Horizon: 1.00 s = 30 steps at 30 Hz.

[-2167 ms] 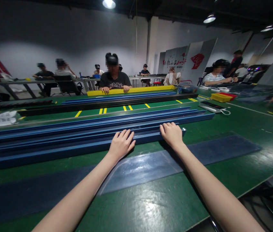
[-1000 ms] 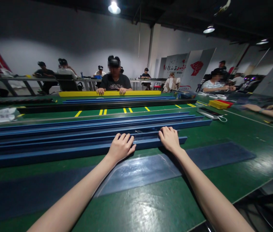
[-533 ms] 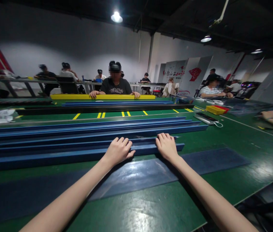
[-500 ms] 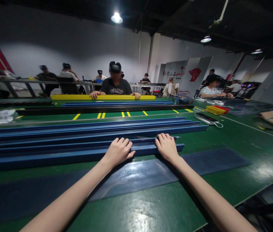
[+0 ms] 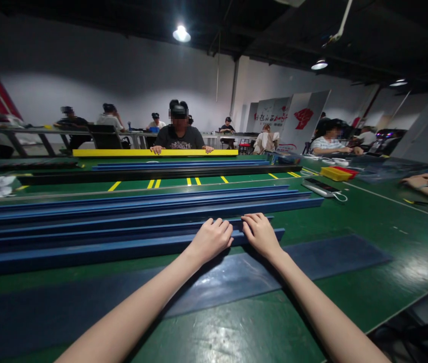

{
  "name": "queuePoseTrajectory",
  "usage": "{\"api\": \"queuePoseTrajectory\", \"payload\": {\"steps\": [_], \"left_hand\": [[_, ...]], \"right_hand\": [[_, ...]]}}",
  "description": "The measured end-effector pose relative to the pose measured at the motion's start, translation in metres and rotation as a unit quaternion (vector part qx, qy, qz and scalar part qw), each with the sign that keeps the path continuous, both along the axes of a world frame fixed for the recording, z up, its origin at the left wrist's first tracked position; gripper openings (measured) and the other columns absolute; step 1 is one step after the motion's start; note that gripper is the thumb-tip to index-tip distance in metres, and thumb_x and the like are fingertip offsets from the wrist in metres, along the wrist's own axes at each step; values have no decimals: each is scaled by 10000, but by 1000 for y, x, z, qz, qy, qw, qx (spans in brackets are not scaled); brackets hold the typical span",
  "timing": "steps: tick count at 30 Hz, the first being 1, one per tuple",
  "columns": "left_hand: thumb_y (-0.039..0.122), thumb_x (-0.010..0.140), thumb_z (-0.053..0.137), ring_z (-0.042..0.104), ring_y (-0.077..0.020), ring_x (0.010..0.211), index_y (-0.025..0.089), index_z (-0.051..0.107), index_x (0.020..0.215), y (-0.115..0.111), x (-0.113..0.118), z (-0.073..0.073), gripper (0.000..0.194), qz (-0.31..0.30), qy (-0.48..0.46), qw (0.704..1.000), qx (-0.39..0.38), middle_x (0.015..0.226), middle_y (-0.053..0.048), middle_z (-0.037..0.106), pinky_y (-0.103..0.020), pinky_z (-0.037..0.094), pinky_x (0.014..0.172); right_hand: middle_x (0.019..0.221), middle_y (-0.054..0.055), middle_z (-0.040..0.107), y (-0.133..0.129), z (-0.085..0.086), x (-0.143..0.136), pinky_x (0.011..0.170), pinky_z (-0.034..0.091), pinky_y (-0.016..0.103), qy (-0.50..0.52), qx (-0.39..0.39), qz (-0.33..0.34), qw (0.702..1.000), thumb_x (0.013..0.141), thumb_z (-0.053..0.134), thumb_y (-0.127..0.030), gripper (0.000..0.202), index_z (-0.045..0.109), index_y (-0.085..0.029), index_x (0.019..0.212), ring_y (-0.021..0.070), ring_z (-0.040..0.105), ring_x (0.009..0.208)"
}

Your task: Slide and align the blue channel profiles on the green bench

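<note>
Both hands rest on the nearest long blue channel [image 5: 85, 252], close to its right end. My left hand [image 5: 214, 237] curls its fingers over the channel. A short gap to the right, my right hand [image 5: 260, 232] has its fingers bent over the same channel. Beyond it lie more long blue channels [image 5: 199, 208], side by side. A flat, translucent bluish strip [image 5: 335, 257] lies on the green table [image 5: 373, 217] under my wrists and forearms.
Further back are a black bar [image 5: 199, 175], a phone [image 5: 319, 187] with a white cable, and a yellow tray [image 5: 334, 174]. Across the table a person [image 5: 179, 133] holds a yellow bar [image 5: 123, 153]. Another person's hands [image 5: 420, 181] are at the right.
My left hand has slid right along the channel, closer to my right hand. My right hand stays near the channel's end. The person opposite has drawn their hands closer together on the yellow bar.
</note>
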<state>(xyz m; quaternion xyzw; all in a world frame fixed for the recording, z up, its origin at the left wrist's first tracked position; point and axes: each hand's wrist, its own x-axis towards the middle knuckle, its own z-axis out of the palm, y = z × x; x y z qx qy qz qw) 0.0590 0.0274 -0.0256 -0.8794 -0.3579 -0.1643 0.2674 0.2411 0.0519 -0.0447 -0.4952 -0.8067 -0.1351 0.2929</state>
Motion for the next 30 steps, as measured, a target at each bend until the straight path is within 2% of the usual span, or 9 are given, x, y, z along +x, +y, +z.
{"api": "queuePoseTrajectory", "payload": {"steps": [4,12,22,25,30], "left_hand": [[276,796,486,522,-188,794,139,522,900,2,8,-8,175,-1,-10,1000,-4,838,-49,580,-307,368,638],[261,817,438,524,-190,778,138,531,871,-3,0,-18,163,5,-23,1000,19,805,-64,579,-305,364,627],[317,826,411,528,-196,694,147,547,715,-8,1,-18,245,32,-73,995,60,696,-61,571,-311,343,598],[323,828,408,527,-200,717,143,560,762,-10,1,-17,245,38,-67,995,56,732,-71,579,-314,347,612],[322,837,389,516,-223,836,132,556,916,-9,3,-13,265,41,-51,997,33,908,-101,587,-337,370,676]], "right_hand": [[989,70,632,-5,-3,-1,857,391,322,22,3,11,1000,829,372,-203,282,621,-163,956,188,507,954],[972,59,638,-10,3,1,814,411,278,19,-10,31,999,836,371,-216,254,607,-179,921,164,546,921],[1029,64,626,0,5,24,856,337,316,-18,11,-85,996,861,347,-313,298,605,-175,917,180,529,995],[1032,58,627,0,4,25,846,334,306,-27,-6,-94,995,868,327,-325,317,603,-182,933,175,532,988],[1088,91,599,-3,0,17,870,321,325,-56,-24,-95,994,869,315,-348,351,580,-162,1006,203,494,1041]]}}
